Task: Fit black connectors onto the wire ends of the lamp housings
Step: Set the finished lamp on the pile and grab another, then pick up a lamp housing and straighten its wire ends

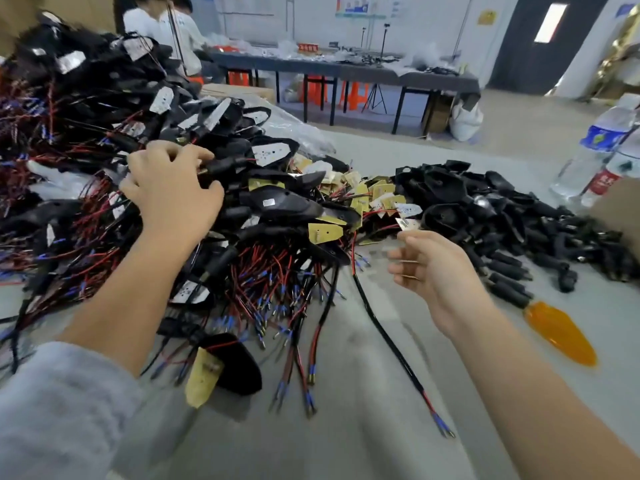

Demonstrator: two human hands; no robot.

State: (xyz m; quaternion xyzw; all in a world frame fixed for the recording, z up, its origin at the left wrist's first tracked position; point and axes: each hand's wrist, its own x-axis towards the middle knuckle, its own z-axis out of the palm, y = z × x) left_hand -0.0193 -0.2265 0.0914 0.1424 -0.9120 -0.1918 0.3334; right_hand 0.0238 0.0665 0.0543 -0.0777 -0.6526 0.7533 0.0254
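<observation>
Left hand [173,188] grips one black lamp housing [221,166] atop the heap; right hand [433,268] hovers loosely spread beside two clear water bottles [595,147].

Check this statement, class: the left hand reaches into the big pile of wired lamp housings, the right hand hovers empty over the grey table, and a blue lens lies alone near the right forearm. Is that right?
One detail is wrong: the lens is orange, not blue, as the head view shows. The left hand does reach into the pile of wired lamp housings, and the right hand does hover empty over the grey table.
</observation>
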